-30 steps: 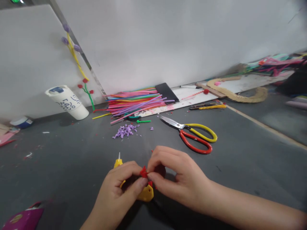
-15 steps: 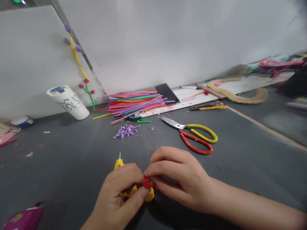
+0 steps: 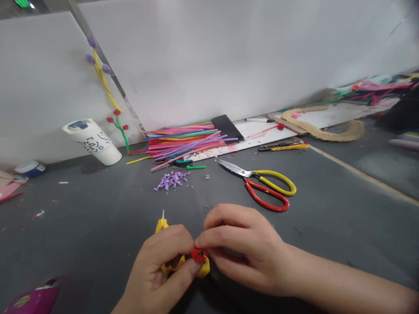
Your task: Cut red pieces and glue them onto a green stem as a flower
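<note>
Lowered since earlier, the red piece (image 3: 197, 255) is pinched by the left hand (image 3: 161, 258) against the right hand (image 3: 247, 249), whose grip is unclear.

Dark hand-drawn characters (image 3: 89, 145) and a smile-like mark (image 3: 104, 137) stand on the white cup (image 3: 109, 157), too blurred to read surely; the small lettering (image 3: 192, 155) on the white board (image 3: 214, 151), the label (image 3: 41, 168) on the blue-and-white jar (image 3: 30, 170) and the emblem (image 3: 22, 301) on the purple packet (image 3: 37, 303) are illegible

Head-worn view, forward and down
</note>
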Motion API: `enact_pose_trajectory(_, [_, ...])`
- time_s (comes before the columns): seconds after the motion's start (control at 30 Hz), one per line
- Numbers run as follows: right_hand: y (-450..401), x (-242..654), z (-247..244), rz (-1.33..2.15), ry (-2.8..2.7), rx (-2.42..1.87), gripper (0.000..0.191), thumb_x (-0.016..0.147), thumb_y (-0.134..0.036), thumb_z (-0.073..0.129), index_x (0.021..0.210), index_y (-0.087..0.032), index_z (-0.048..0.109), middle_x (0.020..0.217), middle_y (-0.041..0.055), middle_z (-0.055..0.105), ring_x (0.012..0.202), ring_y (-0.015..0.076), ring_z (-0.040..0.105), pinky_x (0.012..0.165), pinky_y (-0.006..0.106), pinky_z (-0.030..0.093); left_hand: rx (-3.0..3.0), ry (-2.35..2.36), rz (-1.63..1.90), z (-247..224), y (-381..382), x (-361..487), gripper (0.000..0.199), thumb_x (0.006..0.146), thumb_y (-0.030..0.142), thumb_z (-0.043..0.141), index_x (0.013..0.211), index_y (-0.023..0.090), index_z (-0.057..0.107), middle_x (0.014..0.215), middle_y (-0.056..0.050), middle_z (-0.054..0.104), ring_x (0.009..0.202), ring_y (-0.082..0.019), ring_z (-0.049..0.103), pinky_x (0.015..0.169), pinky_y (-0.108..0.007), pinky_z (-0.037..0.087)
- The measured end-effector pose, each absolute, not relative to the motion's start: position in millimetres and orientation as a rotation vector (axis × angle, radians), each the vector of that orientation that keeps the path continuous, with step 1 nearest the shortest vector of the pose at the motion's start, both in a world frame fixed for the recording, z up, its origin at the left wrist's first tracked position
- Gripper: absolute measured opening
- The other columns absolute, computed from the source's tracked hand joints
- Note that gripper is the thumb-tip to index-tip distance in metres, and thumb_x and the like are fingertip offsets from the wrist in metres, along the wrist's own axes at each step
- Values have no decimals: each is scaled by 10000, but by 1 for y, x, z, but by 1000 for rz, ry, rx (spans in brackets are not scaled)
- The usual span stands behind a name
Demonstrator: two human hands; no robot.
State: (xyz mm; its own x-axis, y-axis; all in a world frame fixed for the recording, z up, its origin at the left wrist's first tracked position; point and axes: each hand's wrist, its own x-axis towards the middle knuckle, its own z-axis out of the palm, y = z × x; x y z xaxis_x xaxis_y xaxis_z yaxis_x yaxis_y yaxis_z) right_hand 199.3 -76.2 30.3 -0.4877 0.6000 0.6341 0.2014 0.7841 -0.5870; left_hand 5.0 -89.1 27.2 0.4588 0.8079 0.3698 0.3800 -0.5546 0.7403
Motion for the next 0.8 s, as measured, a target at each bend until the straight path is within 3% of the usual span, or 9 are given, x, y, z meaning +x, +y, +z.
enact_pose_trajectory(0.2, [-77, 200, 33, 546, -2066, -564, 180, 879, -109, 485, 942, -177, 639, 847, 53, 619, 721, 123, 563, 671, 217, 488, 2211, 967, 1015, 31, -89, 5, 139, 813, 155, 582, 704, 235, 615, 593, 22, 588, 542, -134, 559, 526, -233, 454])
enact_pose_trajectory(0.6, [-77, 200, 31, 505, -2083, -563, 171, 882, -118, 482, 882, -146, 651, 816, 62, 624, 693, 125, 557, 651, 217, 475, 2331, 972, 1138, 29, -92, 6, 206, 793, 101, 575, 918, 263, 600, 636, 26, 629, 553, -139, 577, 537, -240, 456])
enact_pose_trajectory(0.8, [-77, 199, 32, 527, -2068, -570, 162, 859, -91, 501, 911, -138, 648, 832, 73, 631, 708, 130, 567, 674, 225, 488, 2339, 973, 1146, 29, -92, 7, 195, 791, 89, 593, 887, 255, 624, 634, 25, 638, 574, -140, 600, 561, -232, 471])
